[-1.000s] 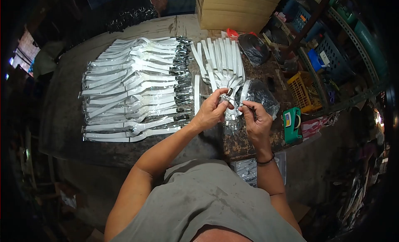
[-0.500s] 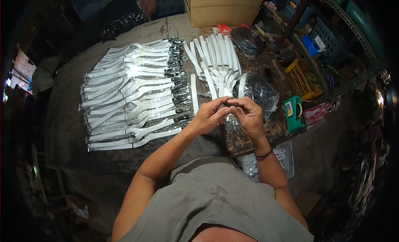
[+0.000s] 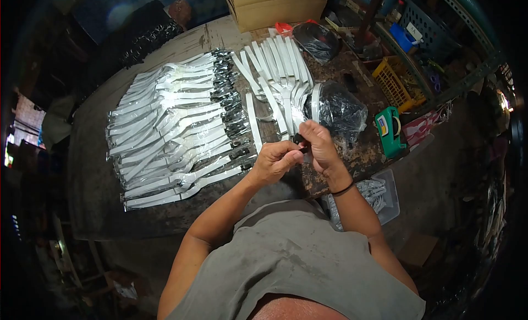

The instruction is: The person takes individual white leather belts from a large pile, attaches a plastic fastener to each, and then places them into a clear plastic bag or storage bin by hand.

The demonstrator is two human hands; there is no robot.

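My left hand (image 3: 276, 161) is closed, thumb and forefinger pinching a small black piece (image 3: 301, 143) whose exact kind is too small to make out. Close beside it, my right hand (image 3: 321, 147) is closed with the fingers curled on the same piece. Just beyond the hands lies a fanned bunch of white straps (image 3: 286, 83). One loose white strap (image 3: 253, 122) rests to the left of that bunch. A clear plastic bag of black items (image 3: 342, 114) sits to the right, with another white strap (image 3: 315, 103) against it.
Rows of plastic-wrapped white straps with black ends (image 3: 170, 127) cover the table's left side. A green tape dispenser (image 3: 390, 132) stands at the right edge. Behind are a cardboard box (image 3: 278, 9) and a yellow basket (image 3: 397, 84). A clear bin (image 3: 389, 196) sits below the table edge.
My right hand has turned and its fingers have curled in more. Both hands are slightly lower, and the black piece shows more clearly between them. The whole view has shifted a little.
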